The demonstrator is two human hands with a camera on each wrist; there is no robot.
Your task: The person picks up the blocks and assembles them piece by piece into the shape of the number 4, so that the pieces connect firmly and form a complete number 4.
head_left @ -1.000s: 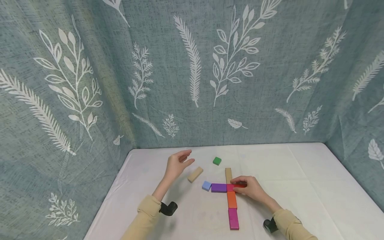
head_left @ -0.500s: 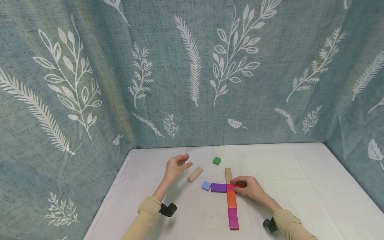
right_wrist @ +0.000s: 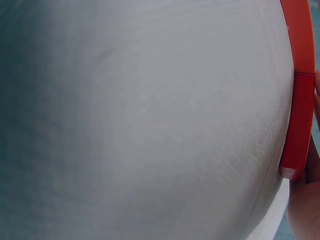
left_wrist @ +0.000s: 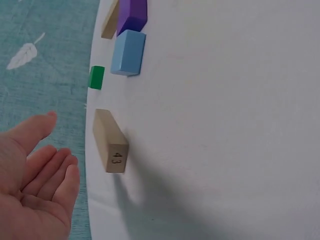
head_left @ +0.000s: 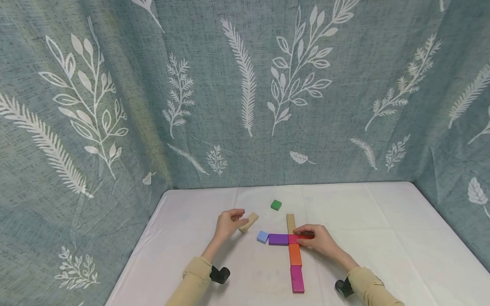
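Observation:
My left hand (head_left: 228, 222) hovers beside a plain wooden block (head_left: 250, 222), fingers loosely bent with nothing between them. In the left wrist view that block (left_wrist: 109, 142) lies on the table with "43" on its end face, apart from the left hand (left_wrist: 37, 175). My right hand (head_left: 317, 239) pinches a red block (head_left: 305, 236) between thumb and fingers, partly hiding it. This block meets a purple block (head_left: 278, 239), an orange block (head_left: 295, 255) and another wooden block (head_left: 291, 223) in a cross. A magenta block (head_left: 297, 279) extends the near arm.
A light blue block (head_left: 262, 236) sits at the purple block's left end. Farther back lies a small green block (head_left: 276, 205). The white-covered table (head_left: 363, 221) ends at a leaf-patterned curtain (head_left: 268, 161).
My left hand has come down and moved right toward the loose wooden block, now overlapping it in the head view. The right hand and the blocks have stayed put.

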